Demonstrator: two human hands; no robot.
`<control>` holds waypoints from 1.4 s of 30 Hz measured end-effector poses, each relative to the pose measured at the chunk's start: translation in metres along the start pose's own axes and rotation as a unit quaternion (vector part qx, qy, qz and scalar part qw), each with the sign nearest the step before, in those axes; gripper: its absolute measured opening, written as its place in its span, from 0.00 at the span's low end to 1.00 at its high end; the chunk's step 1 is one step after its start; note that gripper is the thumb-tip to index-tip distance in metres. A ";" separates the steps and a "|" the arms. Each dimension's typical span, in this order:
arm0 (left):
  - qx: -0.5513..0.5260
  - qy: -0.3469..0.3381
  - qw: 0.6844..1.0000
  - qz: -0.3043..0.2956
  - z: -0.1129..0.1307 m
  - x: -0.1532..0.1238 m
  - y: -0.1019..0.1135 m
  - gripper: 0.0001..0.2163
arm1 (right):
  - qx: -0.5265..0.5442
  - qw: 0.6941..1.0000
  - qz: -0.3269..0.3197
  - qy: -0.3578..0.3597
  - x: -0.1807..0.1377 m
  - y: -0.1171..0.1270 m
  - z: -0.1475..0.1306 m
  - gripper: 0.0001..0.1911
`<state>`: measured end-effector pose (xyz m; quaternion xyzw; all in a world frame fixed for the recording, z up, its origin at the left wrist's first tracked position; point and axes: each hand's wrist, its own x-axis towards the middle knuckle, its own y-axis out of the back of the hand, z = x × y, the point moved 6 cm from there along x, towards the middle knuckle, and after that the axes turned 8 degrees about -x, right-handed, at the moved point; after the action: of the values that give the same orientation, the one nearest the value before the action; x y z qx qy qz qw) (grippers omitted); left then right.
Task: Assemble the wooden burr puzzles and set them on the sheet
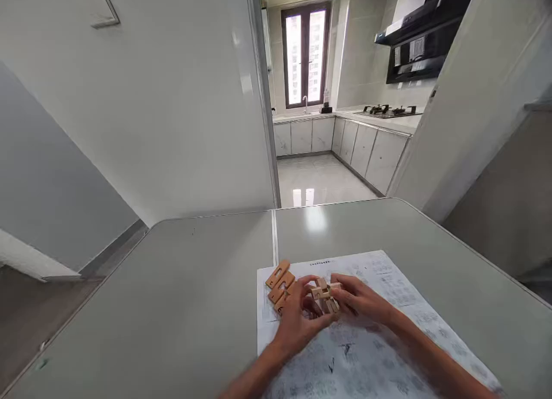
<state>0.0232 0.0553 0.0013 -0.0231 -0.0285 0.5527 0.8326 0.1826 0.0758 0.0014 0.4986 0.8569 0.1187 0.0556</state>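
Observation:
A partly joined wooden puzzle [324, 295] sits between my two hands over a printed paper sheet [379, 330]. My left hand [297, 318] curls around its left side with fingers closed on it. From the right, my right hand [360, 298] pinches the same cluster of notched blocks. Several loose notched wooden pieces [279, 281] lie on the sheet's far left corner, just beyond my left hand.
The grey folding table [172, 307] has a metal seam down the middle [274, 232]. Beyond it a doorway opens onto a kitchen with white cabinets [366, 146], a gas hob [388, 110] and a window [305, 54]. A white wall [150, 100] stands to the left.

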 end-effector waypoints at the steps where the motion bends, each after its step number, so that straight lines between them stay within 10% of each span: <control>1: -0.002 0.000 1.000 -0.002 0.000 0.000 0.000 0.32 | -0.002 1.000 -0.001 0.002 0.000 0.000 0.000 0.25; 25: -0.044 0.000 0.999 -0.022 0.013 0.000 -0.005 0.31 | 0.045 0.998 0.021 -0.026 0.002 0.000 0.017 0.31; 33: -0.135 0.020 0.990 0.037 0.003 0.008 0.004 0.29 | -0.109 0.974 0.194 -0.039 -0.001 0.024 0.013 0.24; 42: -0.189 0.040 0.978 0.083 0.007 0.010 0.009 0.31 | -0.255 0.960 0.112 0.008 0.002 0.014 0.009 0.13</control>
<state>0.0178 0.0681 0.0083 -0.2040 -0.0972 0.6033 0.7648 0.1954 0.0851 -0.0038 0.5598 0.7371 0.3428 0.1607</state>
